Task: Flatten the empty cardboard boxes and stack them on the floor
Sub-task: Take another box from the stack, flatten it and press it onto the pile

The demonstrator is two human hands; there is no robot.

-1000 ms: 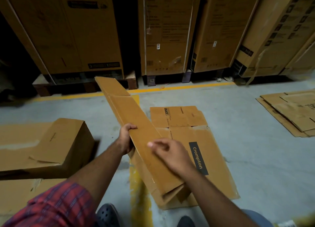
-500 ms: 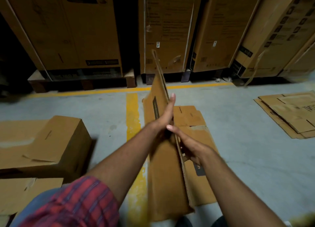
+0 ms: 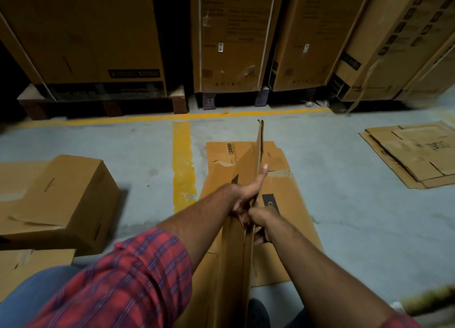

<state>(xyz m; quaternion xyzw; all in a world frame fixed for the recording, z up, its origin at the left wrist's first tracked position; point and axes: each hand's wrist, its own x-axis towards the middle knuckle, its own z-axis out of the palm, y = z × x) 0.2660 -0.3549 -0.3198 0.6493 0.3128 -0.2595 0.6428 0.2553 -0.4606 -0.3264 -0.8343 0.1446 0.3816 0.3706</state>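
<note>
I hold a long flattened cardboard box [image 3: 236, 258] on edge in front of me, its far end pointing away over the floor. My left hand [image 3: 248, 192] lies along its left face, thumb stretched forward and fingers curled over the top edge. My right hand [image 3: 258, 219] grips the same edge from the right side, just behind the left. Under it lies a flattened box with a dark label [image 3: 290, 204] on the grey floor. An unflattened box [image 3: 64, 202] stands at the left.
A pile of flattened cardboard [image 3: 416, 152] lies at the right. Tall cartons [image 3: 234, 37] on pallets line the back behind a yellow floor line [image 3: 183, 160]. More cardboard [image 3: 34, 261] lies at the lower left. My shoe [image 3: 258, 313] shows below.
The flattened box went from lying slanted leftward to standing on edge, then lowered slightly toward the stack. Both hands moved from its flat face to its top edge.
</note>
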